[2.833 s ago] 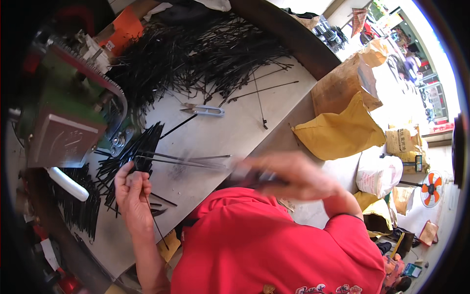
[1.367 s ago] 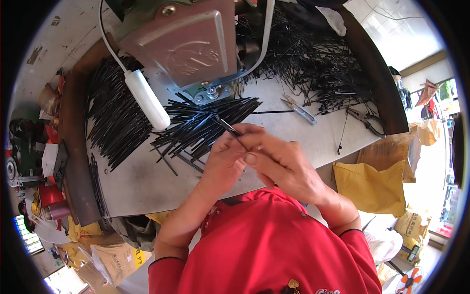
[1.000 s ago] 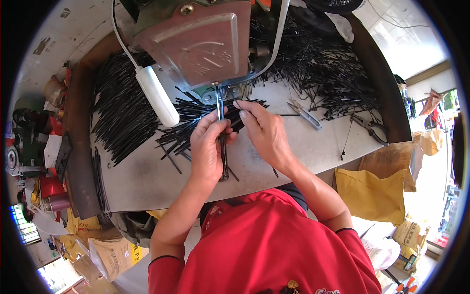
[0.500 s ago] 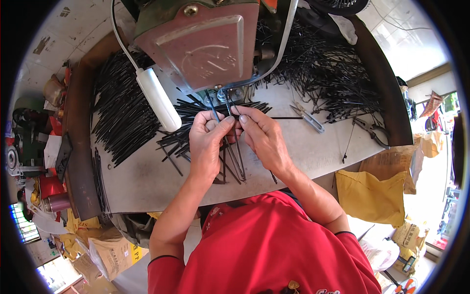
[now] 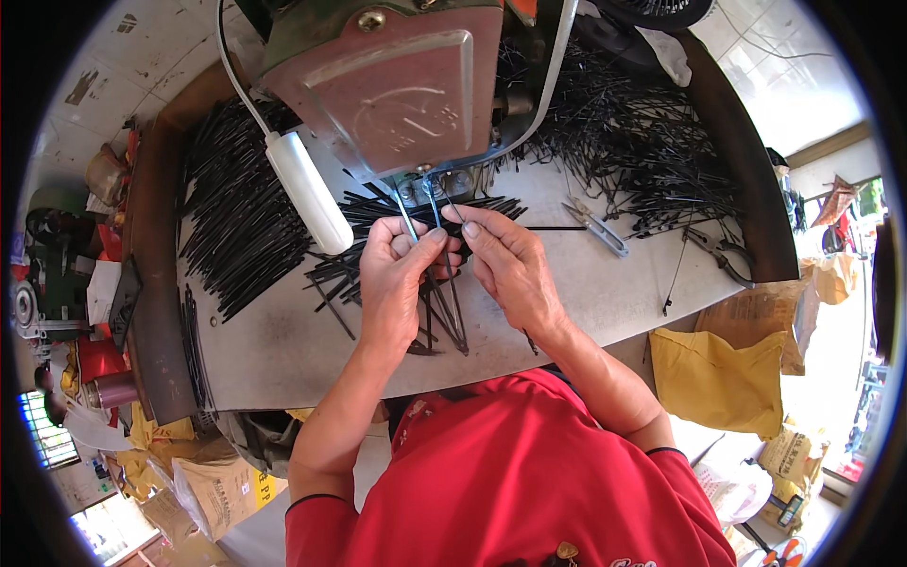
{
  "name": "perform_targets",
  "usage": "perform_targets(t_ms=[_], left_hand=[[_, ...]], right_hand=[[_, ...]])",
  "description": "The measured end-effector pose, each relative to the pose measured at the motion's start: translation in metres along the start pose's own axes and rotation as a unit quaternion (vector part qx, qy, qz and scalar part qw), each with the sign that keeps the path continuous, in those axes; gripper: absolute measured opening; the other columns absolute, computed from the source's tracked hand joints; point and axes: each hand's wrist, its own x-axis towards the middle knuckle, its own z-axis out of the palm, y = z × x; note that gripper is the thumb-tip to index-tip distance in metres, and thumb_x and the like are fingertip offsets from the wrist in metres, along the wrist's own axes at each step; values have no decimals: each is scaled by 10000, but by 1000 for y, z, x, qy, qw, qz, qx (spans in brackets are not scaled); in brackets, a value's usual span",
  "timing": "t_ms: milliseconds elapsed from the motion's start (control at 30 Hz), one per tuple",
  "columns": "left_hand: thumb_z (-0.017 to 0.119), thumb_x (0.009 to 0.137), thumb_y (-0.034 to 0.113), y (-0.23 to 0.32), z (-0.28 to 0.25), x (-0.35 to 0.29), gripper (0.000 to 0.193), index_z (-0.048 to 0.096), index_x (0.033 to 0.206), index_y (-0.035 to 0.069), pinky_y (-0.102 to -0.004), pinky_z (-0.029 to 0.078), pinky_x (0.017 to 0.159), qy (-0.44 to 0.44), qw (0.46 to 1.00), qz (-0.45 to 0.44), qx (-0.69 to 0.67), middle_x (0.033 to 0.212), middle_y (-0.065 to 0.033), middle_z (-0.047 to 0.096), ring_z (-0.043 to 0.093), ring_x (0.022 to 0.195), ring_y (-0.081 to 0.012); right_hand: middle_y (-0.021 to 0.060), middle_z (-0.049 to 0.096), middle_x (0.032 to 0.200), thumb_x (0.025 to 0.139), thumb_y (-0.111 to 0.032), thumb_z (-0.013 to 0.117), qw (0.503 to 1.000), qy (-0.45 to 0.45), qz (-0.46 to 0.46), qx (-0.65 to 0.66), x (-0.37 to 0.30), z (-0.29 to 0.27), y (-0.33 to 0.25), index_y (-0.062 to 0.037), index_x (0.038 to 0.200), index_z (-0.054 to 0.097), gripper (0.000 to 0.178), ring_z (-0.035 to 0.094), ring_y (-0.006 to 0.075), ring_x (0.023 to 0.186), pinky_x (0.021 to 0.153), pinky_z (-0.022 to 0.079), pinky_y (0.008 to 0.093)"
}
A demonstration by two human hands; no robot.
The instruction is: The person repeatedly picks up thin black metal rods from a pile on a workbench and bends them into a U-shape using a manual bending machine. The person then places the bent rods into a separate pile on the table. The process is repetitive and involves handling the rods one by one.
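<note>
My left hand [image 5: 395, 274], thumb pressed against curled fingers, grips long metal tweezers [image 5: 457, 317]. Their two arms meet at the end nearest me, and their tips reach up under the machine head [image 5: 387, 104]. Just right of it, my right hand [image 5: 510, 265] pinches a thin dark strip [image 5: 450, 210] beside the tweezers' tips. A straight black rod [image 5: 557, 228] juts out rightward from behind that hand. Under and behind both hands lie loose black rods [image 5: 331, 283]. Round metal parts [image 5: 456, 181] sit beneath the machine head; what the tips touch there is too small to tell.
A thick pile of black rods [image 5: 236, 217] covers the table's left; a tangled heap of thin black pieces [image 5: 652, 161] is at the right. Snips [image 5: 597, 230] and pliers [image 5: 720, 253] lie right of my hands. A white lamp [image 5: 310, 194] hangs at the left.
My left hand and the tweezers have shifted slightly left, and the tweezers' joined end a little left too. My right hand has barely moved and keeps its pinch.
</note>
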Motion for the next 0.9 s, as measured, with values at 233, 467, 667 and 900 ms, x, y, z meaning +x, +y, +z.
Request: perform_targets(t_ms=[233, 467, 667, 900], left_hand=[[646, 856, 62, -1, 2, 4, 199, 466, 938, 38, -230, 474, 588, -21, 1000, 13, -15, 772, -86, 626, 606, 646, -135], [647, 850, 45, -5, 7, 4, 199, 460, 918, 34, -234, 474, 573, 10, 999, 34, -3, 733, -46, 582, 565, 617, -106], [648, 842, 30, -10, 13, 4, 201, 462, 918, 39, -236, 471, 564, 28, 997, 49, -49, 718, -16, 548, 558, 632, -94], [647, 842, 33, -11, 7, 5, 198, 472, 934, 46, -243, 476, 560, 39, 997, 32, -58, 757, -11, 552, 562, 655, -88]], right_hand=[[-19, 525, 691, 958, -126, 498, 1000, -18, -1, 7, 3, -4, 5, 4, 1184, 586, 276, 365, 14, 495, 415, 285, 178], [-9, 524, 728, 964, -140, 487, 1000, -9, 0, 27, 4, 0, 6, 20, 1205, 567, 300, 348, 6, 461, 372, 252, 158], [-53, 457, 629, 959, -139, 489, 1000, 5, 11, 28, 2, 2, 5, 26, 1183, 575, 291, 349, 9, 472, 400, 269, 181], [-33, 450, 582, 962, -150, 478, 1000, 30, -6, 6, 1, 9, 15, 30, 1189, 569, 303, 361, 24, 459, 390, 282, 202]])
